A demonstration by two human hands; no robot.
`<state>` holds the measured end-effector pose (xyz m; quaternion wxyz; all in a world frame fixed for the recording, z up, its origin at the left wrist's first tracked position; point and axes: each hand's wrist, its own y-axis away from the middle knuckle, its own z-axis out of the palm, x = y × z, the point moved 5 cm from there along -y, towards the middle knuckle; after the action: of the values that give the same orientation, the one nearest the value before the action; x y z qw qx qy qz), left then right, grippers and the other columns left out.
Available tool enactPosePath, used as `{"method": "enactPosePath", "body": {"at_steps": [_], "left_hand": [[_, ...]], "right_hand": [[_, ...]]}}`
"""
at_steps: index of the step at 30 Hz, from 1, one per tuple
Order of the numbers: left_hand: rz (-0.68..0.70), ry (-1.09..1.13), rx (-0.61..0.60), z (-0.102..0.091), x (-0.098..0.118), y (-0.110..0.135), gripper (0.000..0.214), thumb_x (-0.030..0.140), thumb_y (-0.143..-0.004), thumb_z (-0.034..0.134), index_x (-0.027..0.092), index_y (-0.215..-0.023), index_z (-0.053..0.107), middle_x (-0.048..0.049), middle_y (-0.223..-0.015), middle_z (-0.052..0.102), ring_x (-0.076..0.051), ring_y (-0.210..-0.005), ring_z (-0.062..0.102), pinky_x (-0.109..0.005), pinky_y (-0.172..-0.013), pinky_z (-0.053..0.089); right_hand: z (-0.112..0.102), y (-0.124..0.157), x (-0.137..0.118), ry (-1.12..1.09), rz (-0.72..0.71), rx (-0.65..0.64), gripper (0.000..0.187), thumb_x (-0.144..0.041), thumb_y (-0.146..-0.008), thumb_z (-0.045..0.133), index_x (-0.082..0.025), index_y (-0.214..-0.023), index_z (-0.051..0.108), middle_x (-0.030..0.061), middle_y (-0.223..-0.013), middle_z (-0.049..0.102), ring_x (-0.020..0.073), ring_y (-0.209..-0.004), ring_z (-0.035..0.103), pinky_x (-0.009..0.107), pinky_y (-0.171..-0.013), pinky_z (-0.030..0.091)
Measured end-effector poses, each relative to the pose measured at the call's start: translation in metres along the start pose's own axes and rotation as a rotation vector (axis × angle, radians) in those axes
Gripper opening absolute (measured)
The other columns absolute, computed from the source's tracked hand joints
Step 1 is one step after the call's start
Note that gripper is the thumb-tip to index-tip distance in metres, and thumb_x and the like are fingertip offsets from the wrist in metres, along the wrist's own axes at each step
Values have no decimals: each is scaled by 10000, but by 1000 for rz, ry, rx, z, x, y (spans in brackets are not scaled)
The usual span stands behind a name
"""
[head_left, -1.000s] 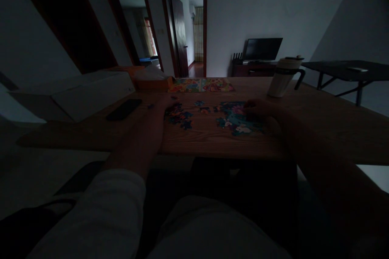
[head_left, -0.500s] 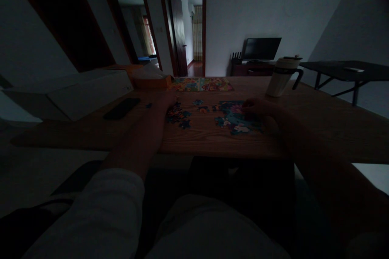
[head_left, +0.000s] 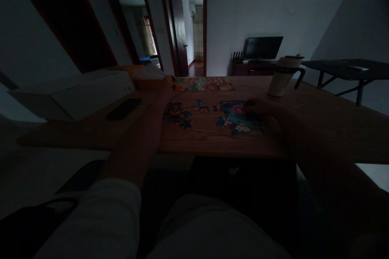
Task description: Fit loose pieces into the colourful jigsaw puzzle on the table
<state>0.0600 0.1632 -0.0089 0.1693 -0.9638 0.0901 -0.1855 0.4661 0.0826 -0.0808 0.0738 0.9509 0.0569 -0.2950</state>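
A partly joined jigsaw puzzle lies on the wooden table, with a pink flower and white rabbits on a green-blue ground. My right hand rests at its upper right side, fingers curled together; whatever is between them is hidden. My left hand is over the table left of the puzzle, just beyond a heap of loose dark and orange puzzle pieces. Dim light and blur hide how its fingers are set. Several more loose pieces lie between the heap and the puzzle.
Behind the pieces lies a colourful printed sheet. An orange tissue box, a long white box and a dark phone are at the left. A light tumbler with a black handle stands at the right on the wooden table.
My left hand has moved a little away from me, from the loose pieces toward the tissue box. My right hand has stayed at the puzzle. The view has shifted slightly.
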Motion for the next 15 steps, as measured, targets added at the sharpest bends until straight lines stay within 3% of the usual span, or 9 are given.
{"method": "enactPosePath", "body": {"at_steps": [5, 8, 11, 15], "left_hand": [[152, 5, 93, -30, 60, 16, 305, 405, -890, 640, 160, -1061, 702, -87, -999, 702, -212, -883, 630, -305, -783, 490], [228, 9, 60, -50, 78, 22, 352, 416, -937, 567, 120, -1025, 735, -102, -962, 703, -216, -866, 638, -331, -800, 490], [251, -34, 4, -64, 71, 23, 324, 392, -928, 589, 150, -1070, 752, -85, -1012, 719, -231, -934, 651, -345, -873, 488], [175, -107, -36, -59, 21, 22, 325, 373, -928, 589, 217, -1162, 752, -78, -1128, 728, -266, -1063, 646, -365, -958, 469]], "right_hand": [[0, -7, 6, 14, -35, -18, 314, -470, -871, 689, -182, -996, 702, 106, -939, 766, 244, -817, 717, 329, -711, 578], [0, -9, 9, 33, -54, -24, 337, -486, -847, 708, -183, -994, 713, 113, -933, 764, 257, -819, 712, 352, -729, 580], [1, -10, 11, -10, -42, -22, 369, -488, -837, 710, -186, -1048, 714, 121, -926, 761, 269, -799, 710, 382, -722, 588], [2, -8, 9, -33, -16, -8, 342, -474, -839, 708, -188, -1027, 710, 114, -976, 759, 260, -832, 715, 358, -719, 589]]}}
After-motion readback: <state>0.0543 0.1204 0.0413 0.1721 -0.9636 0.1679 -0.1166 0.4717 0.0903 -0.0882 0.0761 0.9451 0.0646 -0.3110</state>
